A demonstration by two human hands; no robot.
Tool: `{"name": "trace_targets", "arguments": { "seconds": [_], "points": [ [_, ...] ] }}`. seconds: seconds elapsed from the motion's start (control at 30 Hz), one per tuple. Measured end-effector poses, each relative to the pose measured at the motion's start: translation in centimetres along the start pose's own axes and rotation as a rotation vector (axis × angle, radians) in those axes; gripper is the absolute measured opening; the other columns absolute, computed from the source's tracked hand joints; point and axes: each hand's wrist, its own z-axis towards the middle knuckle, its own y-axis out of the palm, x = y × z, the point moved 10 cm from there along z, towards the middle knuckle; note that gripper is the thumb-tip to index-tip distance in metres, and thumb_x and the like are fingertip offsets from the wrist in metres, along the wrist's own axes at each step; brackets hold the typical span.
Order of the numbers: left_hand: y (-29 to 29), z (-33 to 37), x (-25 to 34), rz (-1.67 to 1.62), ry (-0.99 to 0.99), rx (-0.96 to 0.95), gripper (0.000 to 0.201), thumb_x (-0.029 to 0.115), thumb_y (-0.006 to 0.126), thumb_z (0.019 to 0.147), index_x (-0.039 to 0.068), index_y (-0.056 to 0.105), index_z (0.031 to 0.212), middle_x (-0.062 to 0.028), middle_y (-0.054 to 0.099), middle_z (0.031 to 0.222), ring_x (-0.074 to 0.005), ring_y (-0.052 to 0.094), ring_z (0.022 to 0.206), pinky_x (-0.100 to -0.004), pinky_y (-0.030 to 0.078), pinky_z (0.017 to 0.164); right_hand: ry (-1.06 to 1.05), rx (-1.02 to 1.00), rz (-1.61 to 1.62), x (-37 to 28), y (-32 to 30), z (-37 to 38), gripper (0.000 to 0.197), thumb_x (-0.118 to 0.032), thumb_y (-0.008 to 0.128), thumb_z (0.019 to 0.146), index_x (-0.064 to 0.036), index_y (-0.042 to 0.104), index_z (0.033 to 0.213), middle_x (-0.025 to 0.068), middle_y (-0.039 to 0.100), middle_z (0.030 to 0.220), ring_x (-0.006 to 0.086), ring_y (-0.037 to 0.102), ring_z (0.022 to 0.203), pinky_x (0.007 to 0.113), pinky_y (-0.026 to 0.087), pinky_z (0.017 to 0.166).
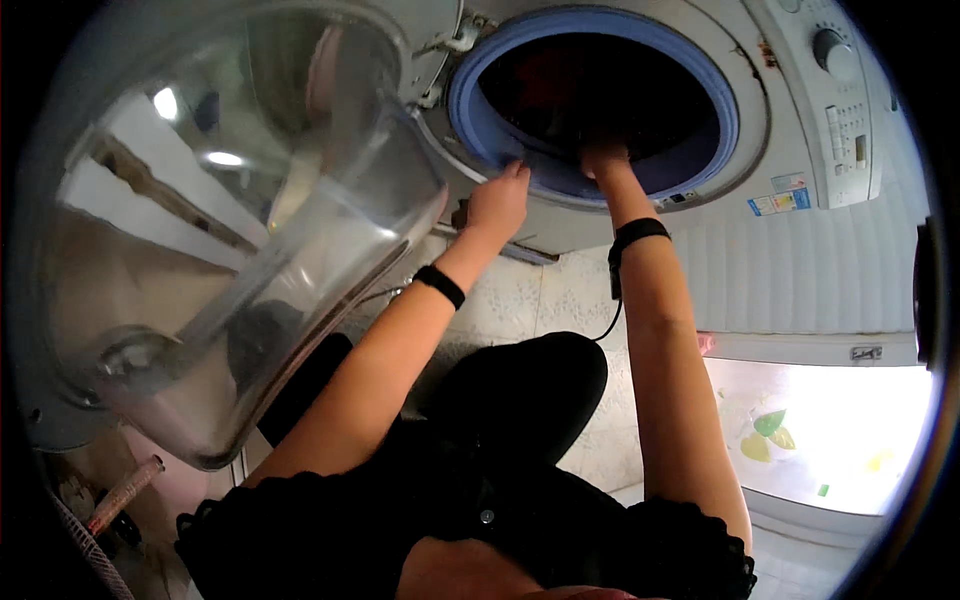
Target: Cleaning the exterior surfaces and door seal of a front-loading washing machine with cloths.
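Note:
A white front-loading washing machine (745, 95) stands before me with its round door (330, 225) swung out to the left. The opening is ringed by a blue rubber seal (728, 110), and the drum (560, 95) inside is very dark, with a faint reddish patch. My right hand (605, 158) reaches over the lower seal into the drum; its fingers vanish in the dark, so what they touch is hidden. My left hand (497, 203) is at the lower left of the seal, its fingers curled closed. Whether it pinches the seal's edge or something small cannot be made out.
At the upper right sits the control panel (840, 110) with its knob. A ribbed white panel (800, 270) and a bright surface with leaf decorations (770, 435) lie to the right. Below is a tiled floor (510, 300). A pinkish hose (125, 495) is at lower left.

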Motion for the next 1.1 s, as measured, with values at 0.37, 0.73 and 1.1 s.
{"name": "trace_targets", "arguments": {
  "seconds": [0.37,0.73,1.1],
  "points": [
    [0.6,-3.8,0.3,0.114,0.004,-0.066,0.066,0.000,0.051,0.079,0.003,0.036,0.143,-0.0115,0.034,0.151,-0.0362,0.067,0.074,-0.0441,0.055,0.066,-0.332,-0.228,0.191,-8.8,-1.5,-0.2,0.033,-0.007,0.053,0.078,-0.0045,0.069,0.106,0.0193,0.067,0.109,0.0356,0.064,0.100,0.047,0.050,0.087],
    [0.7,-3.1,1.9,0.221,0.084,-0.108,0.070,0.000,0.051,0.078,0.003,0.032,0.145,-0.0123,0.031,0.153,-0.0358,0.067,0.078,-0.0428,0.055,0.067,-0.350,0.061,1.174,-7.9,-8.1,0.8,0.025,0.000,0.049,0.082,-0.0041,0.067,0.099,0.0128,0.067,0.107,0.0273,0.062,0.104,0.038,0.049,0.091],
    [1.3,-1.8,0.4,0.176,0.207,-0.086,0.066,-0.002,0.049,0.076,0.008,0.041,0.141,-0.0150,0.043,0.145,-0.0371,0.065,0.096,-0.0456,0.054,0.073,-0.564,-0.061,2.976,2.4,-11.3,-12.4,0.039,0.000,0.055,0.085,0.0015,0.049,0.123,0.0155,0.059,0.121,0.0262,0.059,0.113,0.040,0.045,0.102]
  ]
}}
